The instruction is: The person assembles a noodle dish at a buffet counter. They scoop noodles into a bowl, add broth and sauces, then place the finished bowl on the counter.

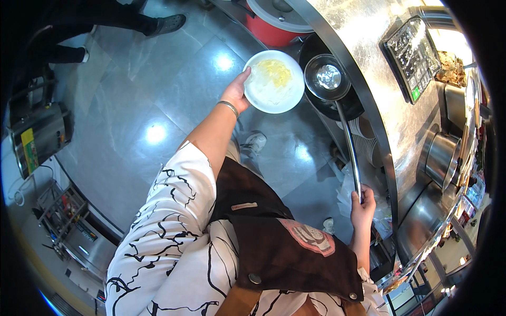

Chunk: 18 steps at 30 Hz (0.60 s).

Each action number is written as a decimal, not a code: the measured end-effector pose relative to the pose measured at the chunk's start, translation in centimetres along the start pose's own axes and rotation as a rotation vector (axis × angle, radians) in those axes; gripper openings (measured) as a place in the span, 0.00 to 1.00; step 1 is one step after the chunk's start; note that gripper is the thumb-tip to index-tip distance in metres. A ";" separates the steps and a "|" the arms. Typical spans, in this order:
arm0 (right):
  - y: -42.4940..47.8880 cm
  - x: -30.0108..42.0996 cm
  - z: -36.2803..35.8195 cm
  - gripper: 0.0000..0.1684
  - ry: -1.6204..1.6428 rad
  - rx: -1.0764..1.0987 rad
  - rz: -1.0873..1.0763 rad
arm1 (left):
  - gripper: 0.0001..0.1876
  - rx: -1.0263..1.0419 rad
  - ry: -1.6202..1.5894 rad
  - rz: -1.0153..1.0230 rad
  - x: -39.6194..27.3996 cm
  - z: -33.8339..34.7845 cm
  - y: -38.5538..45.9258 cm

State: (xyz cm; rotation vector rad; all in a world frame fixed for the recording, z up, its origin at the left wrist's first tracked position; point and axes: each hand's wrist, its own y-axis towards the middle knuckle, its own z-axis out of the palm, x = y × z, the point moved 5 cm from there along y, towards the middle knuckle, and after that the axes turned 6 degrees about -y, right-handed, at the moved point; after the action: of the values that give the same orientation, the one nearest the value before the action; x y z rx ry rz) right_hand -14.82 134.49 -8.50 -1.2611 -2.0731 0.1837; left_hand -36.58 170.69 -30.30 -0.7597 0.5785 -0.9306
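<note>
My left hand (236, 91) grips the left rim of a round white plate (259, 100), thumb on top. Pale yellow food (276, 71), apparently shredded or noodle-like, lies on the plate's upper part. In my right hand (363, 207) is the end of the long handle of a metal ladle (348, 138). The ladle's round bowl (328, 81) is just right of the plate and reflects bright light; whether it holds liquid, I cannot tell. Behind that bowl a black pan (352, 106) is partly hidden.
A stainless steel counter (363, 23) curves along the right, with a digital scale (413, 59) and a steel pot (440, 158) on it. Beneath its edge are a red lidded pot (269, 27) and stacked bowls (365, 146). Another person's shoe (170, 24) shows at upper left.
</note>
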 end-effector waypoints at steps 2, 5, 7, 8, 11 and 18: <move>-1.1 1.5 -0.4 0.09 0.019 -0.016 -0.017 | 0.28 -0.009 0.037 0.000 -0.1 0.5 0.1; -1.9 4.7 -0.9 0.10 -0.213 -0.080 -0.066 | 0.28 0.028 0.036 -0.017 0.0 0.8 0.6; -2.4 5.9 -0.8 0.12 -0.282 -0.127 -0.085 | 0.27 0.039 0.031 -0.021 0.1 1.4 0.6; -2.6 6.8 -0.8 0.12 -0.324 -0.156 -0.113 | 0.27 0.045 0.028 -0.023 0.0 1.7 0.6; -2.6 7.8 -1.0 0.13 -0.427 -0.253 -0.230 | 0.25 0.064 0.019 -0.025 -0.2 2.1 0.3; -1.3 1.6 0.2 0.12 0.254 0.052 0.036 | 0.24 0.055 0.007 -0.043 -0.4 2.1 -0.5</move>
State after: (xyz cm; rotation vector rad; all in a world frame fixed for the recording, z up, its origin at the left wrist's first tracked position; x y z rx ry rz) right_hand -16.35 135.14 -7.30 -1.2237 -1.8196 0.0874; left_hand -35.50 171.52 -28.62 -0.7219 0.5420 -0.9856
